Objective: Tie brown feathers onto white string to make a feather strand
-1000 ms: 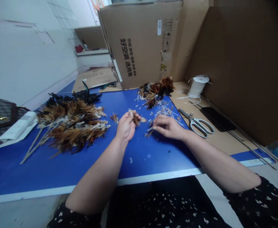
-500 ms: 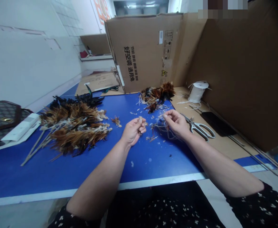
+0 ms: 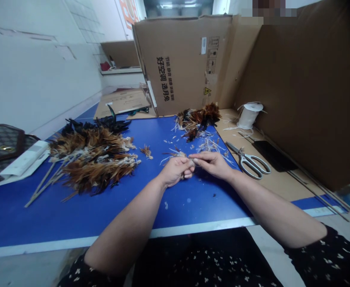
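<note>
My left hand (image 3: 177, 170) is closed in a pinch over the blue table. Small brown feathers (image 3: 178, 153) with pale strands stick out just past its fingers. My right hand (image 3: 213, 164) meets it, thumb and fingers pressed together at the left thumb tip; what they pinch is hidden. Beyond the right hand lies a tangle of white string (image 3: 212, 145). Scissors (image 3: 248, 161) rest to its right, partly spread. One small feather tuft (image 3: 146, 151) lies left of the hands.
Large brown and black feather bunches (image 3: 97, 159) with sticks cover the left side. Another feather pile (image 3: 198, 118) is at the back. A white string spool (image 3: 250, 115) stands right, near thin rods (image 3: 318, 195). Cardboard (image 3: 186, 63) walls the back and right. A bag (image 3: 4, 151) sits far left.
My right hand has moved left and slightly down from the string tangle to meet my left hand. My left hand has shifted a little right and down.
</note>
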A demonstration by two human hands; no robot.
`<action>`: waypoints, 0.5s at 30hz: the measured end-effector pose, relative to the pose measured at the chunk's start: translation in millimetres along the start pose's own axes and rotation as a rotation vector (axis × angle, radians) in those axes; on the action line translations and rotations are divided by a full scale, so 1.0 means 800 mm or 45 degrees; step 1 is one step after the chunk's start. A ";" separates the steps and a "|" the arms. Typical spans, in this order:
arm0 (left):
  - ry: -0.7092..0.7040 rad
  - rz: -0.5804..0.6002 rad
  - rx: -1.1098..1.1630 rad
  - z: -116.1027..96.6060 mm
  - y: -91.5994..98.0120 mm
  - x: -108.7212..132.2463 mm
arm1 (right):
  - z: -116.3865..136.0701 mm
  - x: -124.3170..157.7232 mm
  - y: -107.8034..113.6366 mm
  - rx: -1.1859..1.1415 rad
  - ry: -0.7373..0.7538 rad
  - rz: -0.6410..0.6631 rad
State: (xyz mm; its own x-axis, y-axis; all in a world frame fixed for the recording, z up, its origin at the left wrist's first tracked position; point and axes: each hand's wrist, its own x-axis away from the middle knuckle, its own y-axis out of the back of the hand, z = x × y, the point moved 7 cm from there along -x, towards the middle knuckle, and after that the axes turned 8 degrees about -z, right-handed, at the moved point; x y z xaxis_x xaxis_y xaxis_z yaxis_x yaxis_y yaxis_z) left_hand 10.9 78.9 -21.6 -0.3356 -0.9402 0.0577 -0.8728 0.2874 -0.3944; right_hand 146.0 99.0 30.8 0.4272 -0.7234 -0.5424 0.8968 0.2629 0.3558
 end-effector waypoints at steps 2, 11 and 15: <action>0.012 0.014 -0.047 0.004 0.000 0.000 | -0.003 0.000 -0.001 0.003 -0.010 -0.003; -0.428 -0.566 0.113 -0.031 0.045 -0.009 | -0.022 -0.005 0.029 0.005 -0.177 -0.191; -0.591 -0.712 -0.011 -0.042 0.054 -0.001 | -0.030 -0.007 0.031 0.045 -0.148 -0.319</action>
State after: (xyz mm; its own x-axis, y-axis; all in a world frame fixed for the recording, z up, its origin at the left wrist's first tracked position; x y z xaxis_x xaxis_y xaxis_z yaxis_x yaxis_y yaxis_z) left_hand -38.4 98.2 -8.0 0.3448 -0.9270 -0.1475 -0.8733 -0.2592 -0.4124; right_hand 168.5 124.5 24.5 0.1747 -0.8321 -0.5264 0.9674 0.0456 0.2490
